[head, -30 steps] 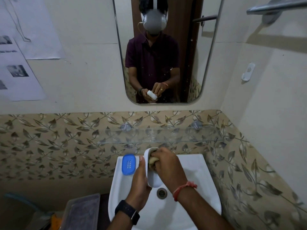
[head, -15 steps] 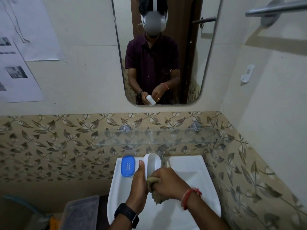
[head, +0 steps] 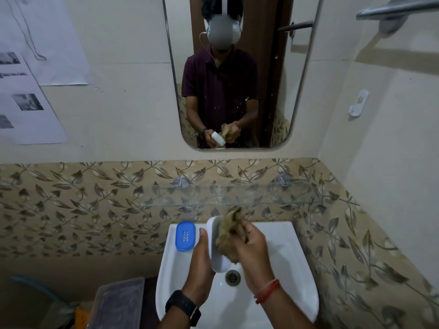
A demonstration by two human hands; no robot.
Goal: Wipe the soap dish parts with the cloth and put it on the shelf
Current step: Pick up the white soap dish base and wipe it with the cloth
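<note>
My left hand grips a white soap dish tray on its edge above the white sink. A crumpled brown cloth is bunched in my right hand and presses against the tray's inner face. The blue perforated soap dish insert lies flat on the sink's back left corner. A clear glass shelf is fixed to the leaf-patterned tiles just above the sink.
A mirror above the shelf reflects me and my hands. The drain sits under the tray. A clear plastic box stands low on the left. A towel bar and a wall hook are on the right wall.
My right hand with the cloth has slid back up from the tray's lower end to its upper half. The tray stays on edge in my left hand.
</note>
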